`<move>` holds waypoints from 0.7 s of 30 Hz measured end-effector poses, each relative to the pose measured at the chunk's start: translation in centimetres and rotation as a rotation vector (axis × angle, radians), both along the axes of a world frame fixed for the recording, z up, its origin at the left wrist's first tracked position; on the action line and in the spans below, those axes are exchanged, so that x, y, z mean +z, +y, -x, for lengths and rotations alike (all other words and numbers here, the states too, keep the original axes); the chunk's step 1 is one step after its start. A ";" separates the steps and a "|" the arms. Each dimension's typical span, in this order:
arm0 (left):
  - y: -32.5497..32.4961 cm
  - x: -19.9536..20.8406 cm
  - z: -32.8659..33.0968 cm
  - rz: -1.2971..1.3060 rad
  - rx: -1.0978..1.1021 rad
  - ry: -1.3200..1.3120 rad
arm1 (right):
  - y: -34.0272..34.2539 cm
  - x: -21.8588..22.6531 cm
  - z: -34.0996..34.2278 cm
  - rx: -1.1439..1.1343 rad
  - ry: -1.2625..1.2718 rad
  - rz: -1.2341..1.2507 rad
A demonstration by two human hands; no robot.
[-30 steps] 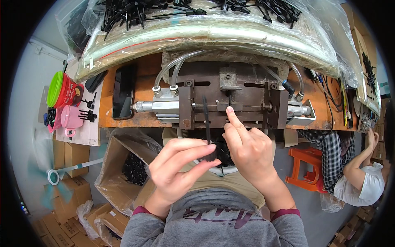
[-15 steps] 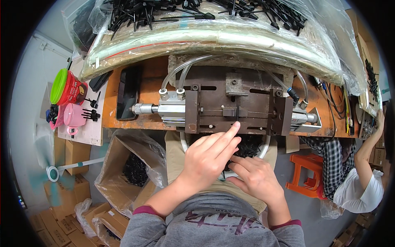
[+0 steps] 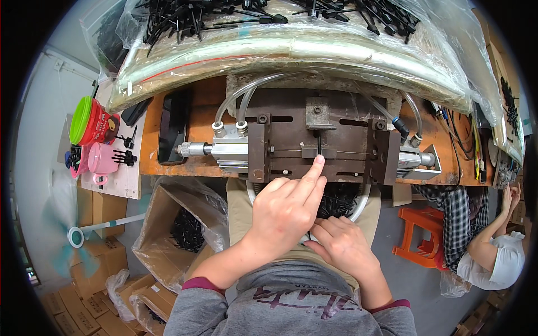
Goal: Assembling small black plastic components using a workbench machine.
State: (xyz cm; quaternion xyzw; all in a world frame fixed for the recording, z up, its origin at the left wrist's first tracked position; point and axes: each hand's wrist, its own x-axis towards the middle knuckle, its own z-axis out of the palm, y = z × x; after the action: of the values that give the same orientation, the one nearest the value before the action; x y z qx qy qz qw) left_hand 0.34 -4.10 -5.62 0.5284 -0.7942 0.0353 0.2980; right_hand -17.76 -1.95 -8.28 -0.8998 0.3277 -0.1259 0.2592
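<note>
Thin black plastic piece (image 3: 319,147) standing upright in the middle slot of the brown metal press (image 3: 316,143), at the near edge of the orange bench (image 3: 197,120); left hand (image 3: 284,213) reaching far over the lap, forefinger stretched out with its tip touching the press just below the black piece, the other fingers curled under, nothing visibly gripped; right hand (image 3: 342,246) lower and nearer, loosely curled at the rim of the white bowl (image 3: 363,203) of black parts on the lap, whether it grips a part cannot be told. Silver cylinder (image 3: 216,149) at the left end of the press, with clear hoses (image 3: 238,101) arching to the far side; a second fitting with hoses at the right end. Far side: heap of black plastic pieces (image 3: 269,14) on clear sheeting (image 3: 291,50). Left of the bench: dark phone (image 3: 174,126), red pot with green lid (image 3: 89,120), pink cup (image 3: 101,161). Near left: cardboard box (image 3: 168,224) lined with a bag of black parts. Right: orange stool (image 3: 417,227); another person's arm (image 3: 487,235).
</note>
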 end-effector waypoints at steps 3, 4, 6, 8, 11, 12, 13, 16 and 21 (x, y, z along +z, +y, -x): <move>0.1 -0.2 -0.1 -0.019 0.006 0.026 | 0.1 -0.4 -0.1 -0.006 0.001 0.000; 0.1 -0.2 -0.1 -0.025 0.009 0.018 | 0.1 -0.5 -0.1 -0.011 0.001 0.003; 0.1 -0.2 0.0 -0.040 0.018 0.003 | 0.1 -0.6 -0.1 -0.017 0.012 0.012; 0.1 0.1 0.2 -0.056 0.029 -0.008 | 0.2 -0.6 -0.1 -0.022 0.014 0.021; 0.1 0.2 0.2 -0.063 0.028 0.016 | 0.2 -0.6 0.0 -0.029 -0.034 0.048; 0.2 0.1 0.2 -0.071 0.023 0.017 | 0.3 -0.5 -0.1 -0.034 -0.074 0.066; 0.2 0.2 -0.1 -0.073 0.017 0.014 | 0.2 -0.4 -0.2 -0.040 -0.117 0.089; 0.5 1.3 -0.2 -0.095 -0.015 0.126 | 0.5 0.0 -0.1 -0.069 -0.228 0.183; 2.2 5.7 0.3 -0.350 -0.711 1.187 | 1.7 -1.4 1.4 -0.085 -0.293 0.300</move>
State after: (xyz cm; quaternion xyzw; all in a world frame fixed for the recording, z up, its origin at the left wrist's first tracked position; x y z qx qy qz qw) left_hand 0.01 -1.92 0.07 0.2077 -0.6163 -0.4855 0.5842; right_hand -19.18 -0.29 -9.65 -0.8857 0.3018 -0.3134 0.1618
